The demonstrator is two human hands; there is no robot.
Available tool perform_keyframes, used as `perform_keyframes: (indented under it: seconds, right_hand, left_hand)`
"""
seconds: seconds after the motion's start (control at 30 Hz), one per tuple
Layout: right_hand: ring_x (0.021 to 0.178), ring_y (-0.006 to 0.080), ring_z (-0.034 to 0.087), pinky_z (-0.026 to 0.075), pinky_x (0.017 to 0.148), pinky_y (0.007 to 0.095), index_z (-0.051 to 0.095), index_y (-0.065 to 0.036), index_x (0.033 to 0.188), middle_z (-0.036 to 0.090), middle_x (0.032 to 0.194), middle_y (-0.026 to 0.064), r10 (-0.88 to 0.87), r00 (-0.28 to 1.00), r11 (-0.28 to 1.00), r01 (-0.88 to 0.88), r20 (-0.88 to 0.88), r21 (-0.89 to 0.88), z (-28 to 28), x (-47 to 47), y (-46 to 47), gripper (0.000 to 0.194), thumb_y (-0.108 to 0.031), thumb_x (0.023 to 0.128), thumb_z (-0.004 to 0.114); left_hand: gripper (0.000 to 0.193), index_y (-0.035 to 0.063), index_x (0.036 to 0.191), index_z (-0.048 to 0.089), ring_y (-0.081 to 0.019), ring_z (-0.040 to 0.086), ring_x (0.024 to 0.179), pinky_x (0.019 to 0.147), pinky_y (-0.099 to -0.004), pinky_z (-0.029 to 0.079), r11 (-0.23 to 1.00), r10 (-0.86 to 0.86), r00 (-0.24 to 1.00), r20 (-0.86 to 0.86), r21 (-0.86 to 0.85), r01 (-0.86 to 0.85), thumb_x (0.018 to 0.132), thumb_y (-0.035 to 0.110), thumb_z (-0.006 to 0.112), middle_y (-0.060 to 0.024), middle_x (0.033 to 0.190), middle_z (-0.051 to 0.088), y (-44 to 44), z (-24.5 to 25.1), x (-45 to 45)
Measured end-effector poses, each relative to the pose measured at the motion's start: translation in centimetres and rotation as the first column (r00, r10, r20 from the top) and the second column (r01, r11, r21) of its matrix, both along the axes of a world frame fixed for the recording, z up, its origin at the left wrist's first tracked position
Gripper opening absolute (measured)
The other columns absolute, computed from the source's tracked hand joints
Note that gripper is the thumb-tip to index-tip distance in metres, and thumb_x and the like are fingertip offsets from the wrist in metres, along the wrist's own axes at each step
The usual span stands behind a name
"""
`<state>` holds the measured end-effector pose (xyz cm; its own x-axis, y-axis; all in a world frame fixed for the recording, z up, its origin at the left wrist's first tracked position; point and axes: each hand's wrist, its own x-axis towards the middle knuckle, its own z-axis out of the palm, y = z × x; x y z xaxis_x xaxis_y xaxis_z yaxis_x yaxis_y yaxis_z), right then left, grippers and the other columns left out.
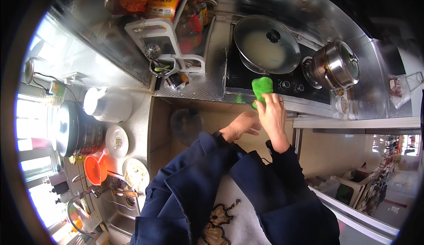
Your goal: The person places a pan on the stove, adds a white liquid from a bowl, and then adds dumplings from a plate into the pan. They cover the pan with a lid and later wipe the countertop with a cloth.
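Observation:
A green cloth [262, 87] lies bunched under the fingers of my right hand [273, 114], at the front edge of the black gas hob [286, 87]. My right fingers rest on its lower part; how firmly they hold it is partly hidden. My left hand [241, 125] is just left of the right one, fingers loosely bent, with nothing seen in it. Beyond the cloth stands a wide pan with a glass lid [258, 54] with a black knob, pale liquid showing through. A steel pot with a glass lid [336, 67] is to its right.
A white rack [179, 57] with bottles and packets stands left of the hob. On the left counter are a white jug [107, 105], a plate [116, 142], an orange dipper [94, 169] and a plate of food [135, 175], beside a steel sink [116, 212]. A sliding-door frame [357, 123] is at right.

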<state>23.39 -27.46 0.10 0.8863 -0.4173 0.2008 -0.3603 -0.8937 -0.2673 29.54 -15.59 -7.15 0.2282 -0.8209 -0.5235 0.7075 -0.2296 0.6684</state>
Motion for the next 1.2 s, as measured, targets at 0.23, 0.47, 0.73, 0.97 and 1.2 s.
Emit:
perform_keyframes:
  seconds: [0.23,0.47,0.73,0.97,1.2]
  right_hand:
    - [0.096,0.0514,0.068,0.055,0.084,0.0528,0.057,0.011,0.115,0.068,0.1,0.0378,-0.247,0.956,0.844,0.294,-0.16,0.449,-6.1,3.9,-6.3,0.073,-0.058,0.09,0.067]
    - [0.079,0.0191,0.073,0.06,0.07,0.0337,0.072,-0.005,0.106,0.075,0.095,0.0076,-0.308,0.927,-0.222,0.147,-0.212,0.964,-7.8,9.2,-11.8,0.036,-0.036,0.089,0.079]
    - [0.096,0.0157,0.069,0.054,0.083,0.0311,0.07,-0.002,0.118,0.073,0.11,0.0085,-0.39,0.918,0.017,0.087,-0.073,0.996,-8.5,0.0,-2.4,0.044,-0.039,0.095,0.073]
    - [0.086,0.0169,0.071,0.058,0.077,0.0328,0.072,-0.002,0.109,0.074,0.101,0.0063,-0.304,0.951,-0.102,0.024,-0.054,0.995,-7.5,3.4,-6.8,0.034,-0.032,0.093,0.076]
    - [0.083,0.0189,0.072,0.059,0.074,0.0337,0.073,-0.002,0.105,0.075,0.099,0.0073,-0.314,0.94,-0.165,0.087,-0.136,0.982,-8.3,9.4,-11.2,0.026,-0.024,0.091,0.078]
  left_hand:
    - [0.03,-0.0059,0.12,0.062,-0.0226,0.07,0.091,0.083,-0.0366,0.06,0.992,0.124,0.992,-0.013,-0.038,-0.124,0.103,0.019,0.058,-0.0129,0.099,0.07,-1.8,-0.3,-0.6]
    - [0.024,-0.0061,0.113,0.062,-0.023,0.07,0.082,0.078,-0.0344,0.06,0.978,0.207,0.978,0.029,-0.002,-0.207,0.103,0.015,0.059,-0.0134,0.091,0.069,-1.8,-0.5,-1.1]
    - [0.013,-0.007,0.107,0.06,-0.0229,0.068,0.073,0.071,-0.0346,0.059,0.933,0.357,0.905,0.231,-0.044,-0.356,0.097,0.002,0.059,-0.014,0.089,0.068,-1.8,-1.7,-2.0]
    - [0.014,-0.0058,0.106,0.061,-0.0212,0.068,0.072,0.068,-0.0334,0.058,0.943,0.329,0.935,0.132,0.001,-0.332,0.098,0.005,0.062,-0.0122,0.084,0.068,-1.8,-1.0,-2.4]
    - [0.014,-0.0057,0.106,0.064,-0.0182,0.069,0.072,0.066,-0.0303,0.058,0.944,0.322,0.893,0.315,-0.039,-0.327,0.095,0.002,0.066,-0.0099,0.083,0.069,-1.5,-2.0,-2.7]
